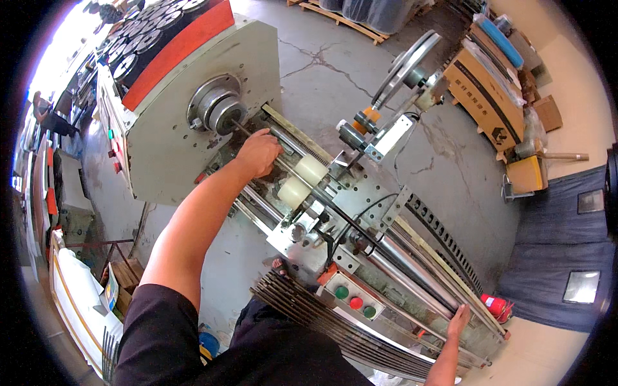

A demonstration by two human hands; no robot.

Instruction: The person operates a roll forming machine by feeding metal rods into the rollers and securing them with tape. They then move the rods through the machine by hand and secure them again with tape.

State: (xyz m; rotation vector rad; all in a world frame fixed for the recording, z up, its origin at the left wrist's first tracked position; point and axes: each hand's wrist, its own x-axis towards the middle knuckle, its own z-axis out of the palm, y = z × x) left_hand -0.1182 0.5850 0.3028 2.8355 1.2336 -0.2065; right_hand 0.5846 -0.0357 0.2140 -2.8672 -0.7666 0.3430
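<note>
metal rod [295,174], left grip [259,154] on it

passage, from above: the stretch over the steel rails [402,278], open between the carriage plate [347,188] and the right hand [458,321]. passage, narrow: the gap between the left hand [259,156] and the white rollers [294,192]. obstacles: chuck [225,114] and broad grey housing [164,151], blocking the left end; wheel [407,67] on its bracket, upright on the far side; black cable [368,208], looped at the carriage plate; button box [353,296] and dark rod bundle [322,320], lining the near side.
</note>
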